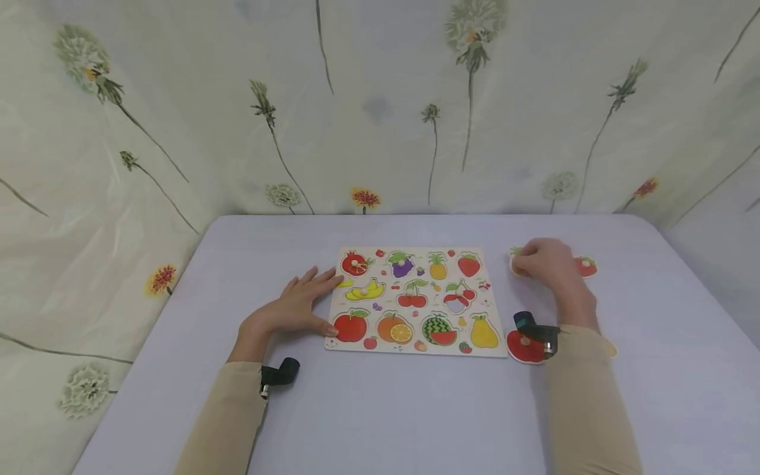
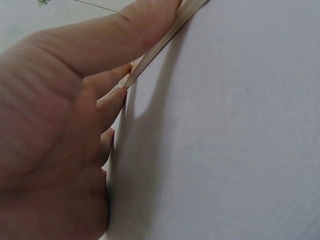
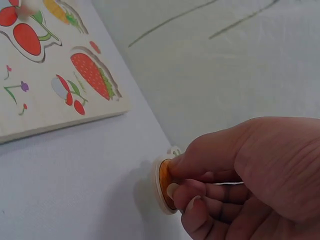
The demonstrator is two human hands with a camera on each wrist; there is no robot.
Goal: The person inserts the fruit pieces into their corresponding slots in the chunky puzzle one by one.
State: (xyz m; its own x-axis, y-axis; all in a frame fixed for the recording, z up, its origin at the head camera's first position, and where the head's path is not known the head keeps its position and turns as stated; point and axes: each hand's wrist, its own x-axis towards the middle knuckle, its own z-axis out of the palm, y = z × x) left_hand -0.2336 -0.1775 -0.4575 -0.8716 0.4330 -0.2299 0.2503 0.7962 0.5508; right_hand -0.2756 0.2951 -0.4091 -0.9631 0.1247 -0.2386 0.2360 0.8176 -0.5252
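Note:
My right hand [image 1: 549,264] pinches a knobbed fruit puzzle piece [image 3: 164,182], orange-yellow with a green top, apparently the pineapple; the fingers cover much of it. In the right wrist view it is tilted on edge close over the table, right of the board. My left hand [image 1: 297,307] rests at the left edge of the wooden fruit puzzle board [image 1: 380,344], fingers spread and fairly straight. Its thumb [image 2: 115,37] lies on the board's edge. Knobbed pieces such as the pomegranate [image 1: 355,264] and grapes [image 1: 401,265] sit in the board. The strawberry recess [image 3: 92,75] shows its printed picture.
A strawberry piece [image 1: 586,266] lies right of my right hand. Nearer me, a red piece with a knob [image 1: 525,348] lies beside the board's right corner, and a yellow piece [image 1: 611,348] is mostly hidden by the right forearm. A flowered curtain [image 1: 380,132] hangs behind the table.

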